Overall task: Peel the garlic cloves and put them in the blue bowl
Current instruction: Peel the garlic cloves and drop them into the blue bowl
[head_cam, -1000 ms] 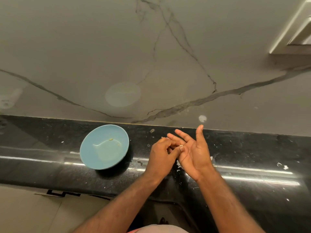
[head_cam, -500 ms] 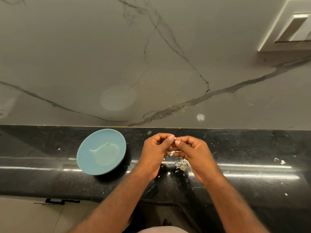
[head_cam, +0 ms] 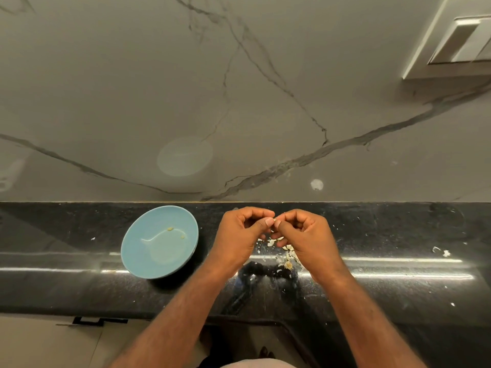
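- One pale marbled wall (head_cam: 132,88) with dark veins fills the far half of the view; a white switch plate (head_cam: 457,41) is fixed at its far right.
- One black polished surface (head_cam: 398,288) runs left to right below the wall and is speckled with white flecks.
- Two hands meet above the middle of the surface. The left hand (head_cam: 239,235) and right hand (head_cam: 305,235) both have curled fingers, and their thumb tips are pressed together.
- One blue bowl (head_cam: 127,251) stands on the surface just left of the left hand, not touching it. It holds two small pale bits (head_cam: 170,229).
- Several peel scraps (head_cam: 287,257) lie on the surface under the right hand.
- One garlic clove (head_cam: 275,223) is pinched between the fingertips of both hands, clear of the bowl. It is mostly hidden, and how far it is peeled cannot be told.
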Tool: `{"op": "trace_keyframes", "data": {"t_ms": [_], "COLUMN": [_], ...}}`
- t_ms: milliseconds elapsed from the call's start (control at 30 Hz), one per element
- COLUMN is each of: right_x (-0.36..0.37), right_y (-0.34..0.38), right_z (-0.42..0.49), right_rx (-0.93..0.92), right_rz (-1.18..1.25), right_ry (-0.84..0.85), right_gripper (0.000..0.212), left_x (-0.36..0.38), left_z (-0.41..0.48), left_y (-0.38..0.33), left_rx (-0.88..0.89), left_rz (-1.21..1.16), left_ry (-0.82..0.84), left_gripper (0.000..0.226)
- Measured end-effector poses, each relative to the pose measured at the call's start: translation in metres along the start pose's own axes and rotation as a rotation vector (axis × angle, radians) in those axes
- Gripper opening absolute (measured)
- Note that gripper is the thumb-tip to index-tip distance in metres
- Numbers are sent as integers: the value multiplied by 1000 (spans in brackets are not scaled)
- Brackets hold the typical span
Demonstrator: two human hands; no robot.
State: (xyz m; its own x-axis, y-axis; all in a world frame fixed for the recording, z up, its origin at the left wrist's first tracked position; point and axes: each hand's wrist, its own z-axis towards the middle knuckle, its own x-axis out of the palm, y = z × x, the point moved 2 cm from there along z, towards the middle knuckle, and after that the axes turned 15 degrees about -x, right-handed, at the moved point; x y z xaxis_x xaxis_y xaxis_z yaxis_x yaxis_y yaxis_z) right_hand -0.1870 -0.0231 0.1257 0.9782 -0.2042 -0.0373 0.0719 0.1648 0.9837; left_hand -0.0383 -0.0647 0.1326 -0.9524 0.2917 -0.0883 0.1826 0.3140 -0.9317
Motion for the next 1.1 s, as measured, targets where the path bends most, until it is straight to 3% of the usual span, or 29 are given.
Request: {"op": "trace_keyframes", "data": {"t_ms": [700, 1100], "right_x": [3, 12], "right_y": [14, 16], "right_z": [3, 0], "right_rx": [125, 237], "right_rz": [236, 398], "right_ry": [-72, -132], "right_gripper": [8, 22], "left_x": [-2, 1], "left_z": [-6, -3], "left_y": [-12, -7], "left_rx": [140, -48], "left_rz": [114, -211], "left_ry": [32, 168], "left_gripper": [18, 13]}}
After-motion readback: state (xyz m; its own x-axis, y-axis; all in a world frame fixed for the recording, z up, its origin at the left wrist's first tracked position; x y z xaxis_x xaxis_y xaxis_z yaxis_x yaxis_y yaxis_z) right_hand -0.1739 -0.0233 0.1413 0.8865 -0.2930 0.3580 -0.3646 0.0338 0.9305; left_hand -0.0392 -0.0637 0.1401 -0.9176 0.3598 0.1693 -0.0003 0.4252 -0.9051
